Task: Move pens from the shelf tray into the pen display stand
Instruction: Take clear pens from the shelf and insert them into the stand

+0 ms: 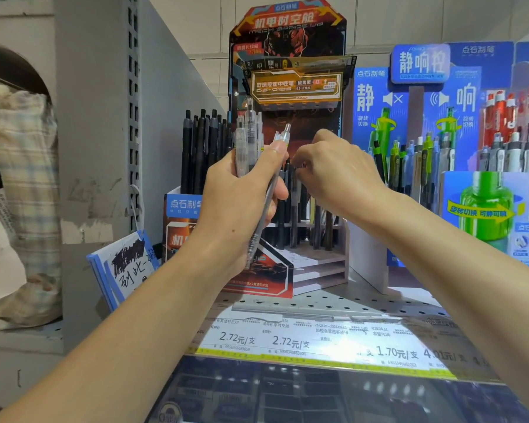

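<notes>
Left hand (242, 190) curled round a bundle of clear-barrelled pens (251, 138), their long axes near upright and their clicker ends above the thumb; one pen of the bundle (264, 203) slants down through the palm, tip toward the shelf (333, 300). Right hand (339, 175), just right of the left and level with it, has its fingers bent inward over the pen display stand (312, 254); the fingertips appear to pinch the top of a dark pen (293, 190) standing there, though the contact itself is hidden by the knuckles. The stand lies directly behind and below both hands, its tiered base perforated with holes, and upright dark pens fill its rear rows beneath the right hand. The right hand is the nearer to the open holes; the bundle lies immediately to its left, so the coming transfer is judged to be a short sideways reach followed by a vertical insertion, pen axis kept upright. Left of the left hand, a blue carton (182, 206) holds a dense cluster of black pens (200, 148), upright. Right of the right hand, a blue display (409, 117) carries green and grey pens. Price labels (287, 340) run along the shelf edge below the forearms.
</notes>
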`<act>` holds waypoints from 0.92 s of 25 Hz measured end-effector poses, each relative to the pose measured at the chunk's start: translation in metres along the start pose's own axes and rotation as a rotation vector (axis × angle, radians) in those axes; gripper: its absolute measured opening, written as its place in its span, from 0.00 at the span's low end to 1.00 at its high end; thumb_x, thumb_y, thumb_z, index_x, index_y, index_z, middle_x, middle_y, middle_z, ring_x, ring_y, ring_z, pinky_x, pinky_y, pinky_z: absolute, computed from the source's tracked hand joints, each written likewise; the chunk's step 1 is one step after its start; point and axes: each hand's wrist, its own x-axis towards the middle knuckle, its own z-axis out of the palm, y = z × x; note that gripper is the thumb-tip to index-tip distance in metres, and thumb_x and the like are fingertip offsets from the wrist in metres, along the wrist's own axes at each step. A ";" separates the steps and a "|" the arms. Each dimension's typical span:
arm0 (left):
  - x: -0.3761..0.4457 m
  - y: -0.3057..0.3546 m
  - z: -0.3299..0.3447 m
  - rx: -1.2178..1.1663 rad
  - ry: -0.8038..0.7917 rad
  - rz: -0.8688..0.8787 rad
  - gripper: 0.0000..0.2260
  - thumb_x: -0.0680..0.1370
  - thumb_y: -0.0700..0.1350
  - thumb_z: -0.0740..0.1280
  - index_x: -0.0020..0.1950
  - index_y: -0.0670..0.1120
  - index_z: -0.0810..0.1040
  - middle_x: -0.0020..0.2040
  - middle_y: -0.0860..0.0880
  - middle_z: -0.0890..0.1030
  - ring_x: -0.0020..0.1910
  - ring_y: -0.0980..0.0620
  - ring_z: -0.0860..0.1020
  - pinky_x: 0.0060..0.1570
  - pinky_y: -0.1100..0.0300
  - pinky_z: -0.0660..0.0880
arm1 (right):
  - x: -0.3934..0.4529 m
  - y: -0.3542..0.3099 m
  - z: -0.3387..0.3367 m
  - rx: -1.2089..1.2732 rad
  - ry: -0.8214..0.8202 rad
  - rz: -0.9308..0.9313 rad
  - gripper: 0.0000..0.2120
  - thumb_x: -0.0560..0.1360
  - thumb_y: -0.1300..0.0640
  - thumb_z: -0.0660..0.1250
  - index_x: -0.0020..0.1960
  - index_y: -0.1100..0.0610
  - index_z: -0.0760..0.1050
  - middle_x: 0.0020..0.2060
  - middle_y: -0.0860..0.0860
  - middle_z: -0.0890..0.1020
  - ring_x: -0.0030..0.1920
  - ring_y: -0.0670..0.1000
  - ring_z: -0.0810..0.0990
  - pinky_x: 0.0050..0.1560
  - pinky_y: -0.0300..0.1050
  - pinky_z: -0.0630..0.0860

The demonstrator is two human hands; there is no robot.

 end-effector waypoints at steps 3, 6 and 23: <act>0.000 0.000 0.000 0.006 -0.004 -0.005 0.12 0.80 0.54 0.67 0.55 0.47 0.80 0.31 0.50 0.79 0.24 0.57 0.71 0.24 0.66 0.71 | 0.001 0.001 -0.004 0.022 -0.014 0.018 0.12 0.81 0.53 0.62 0.58 0.48 0.83 0.50 0.51 0.73 0.47 0.60 0.77 0.41 0.49 0.67; 0.001 0.000 0.000 0.007 -0.005 -0.008 0.12 0.80 0.54 0.67 0.56 0.47 0.80 0.31 0.49 0.79 0.24 0.56 0.71 0.24 0.66 0.71 | 0.000 0.000 -0.007 0.009 -0.048 0.025 0.12 0.82 0.52 0.62 0.60 0.46 0.82 0.48 0.50 0.70 0.45 0.58 0.73 0.41 0.49 0.65; 0.002 0.005 0.011 0.013 -0.032 -0.024 0.10 0.81 0.53 0.68 0.49 0.47 0.81 0.38 0.45 0.87 0.22 0.58 0.72 0.22 0.67 0.69 | -0.003 0.011 -0.041 1.434 -0.438 0.071 0.08 0.81 0.56 0.66 0.52 0.58 0.83 0.37 0.52 0.79 0.33 0.46 0.74 0.29 0.36 0.71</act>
